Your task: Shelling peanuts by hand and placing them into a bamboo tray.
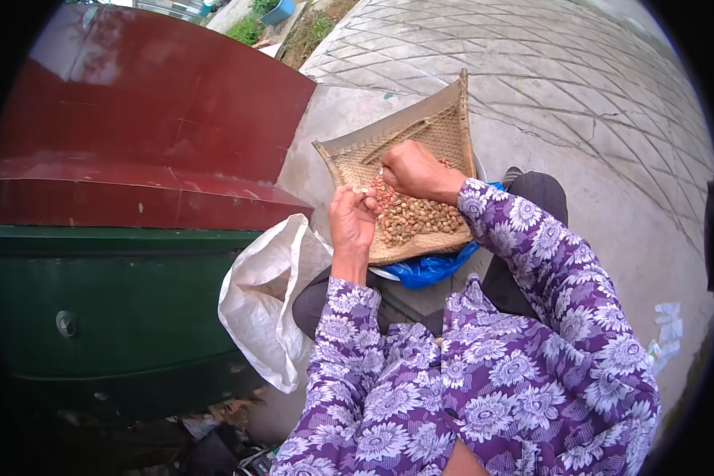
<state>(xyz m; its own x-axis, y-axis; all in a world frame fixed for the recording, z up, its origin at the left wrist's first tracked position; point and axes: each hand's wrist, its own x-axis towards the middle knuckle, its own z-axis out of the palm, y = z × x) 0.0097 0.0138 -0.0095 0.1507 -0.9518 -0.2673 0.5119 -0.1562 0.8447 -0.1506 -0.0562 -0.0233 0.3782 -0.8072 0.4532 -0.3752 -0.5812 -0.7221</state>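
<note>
One white sack (pixel 242 297) is sitting left of the woven tray (pixel 353 164); the left hand (pixel 351 222) is pinching a small pale piece (pixel 365 190); the right hand (pixel 416 169) is clenching, its contents hidden; brown nuts (pixel 422 220) are lying toward the tray's near edge.

Soft daylight, bent edges, black rim, lower left possibly underexposed

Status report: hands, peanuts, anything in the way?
Left hand pinching a small pale piece. Right hand curled above the woven tray, grip hidden. In-shell peanuts heaped near, reddish kernels beyond. White sack left of tray, not blocking.
</note>
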